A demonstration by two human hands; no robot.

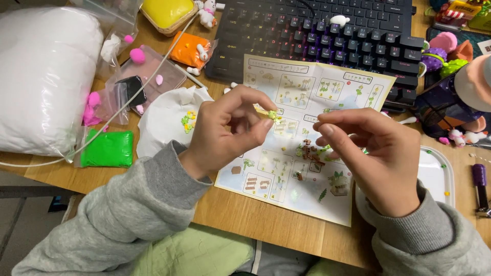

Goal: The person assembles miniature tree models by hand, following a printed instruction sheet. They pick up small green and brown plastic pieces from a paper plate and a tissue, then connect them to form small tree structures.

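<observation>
While my left hand (225, 135) is raised above the wooden desk (266, 225), its thumb and forefinger are closed in a tight pinch on a tiny yellow-green piece (273, 115). That piece sits at the fingertips, over the upper middle of the instruction sheet (307, 153), and is too small for its long axis to be told. My right hand (378, 153) hovers just to the right of it, fingers curled with the thumb and forefinger tips drawn close; I cannot tell whether they hold anything. The piece lies to the left of the right fingertips, near but apart, with clear air between. Below both hands, small brown and green parts (309, 152) rest on the sheet. A black keyboard (327, 36) bounds the far side, a white tray (440, 176) the right, and a white plate (163, 120) the left.
</observation>
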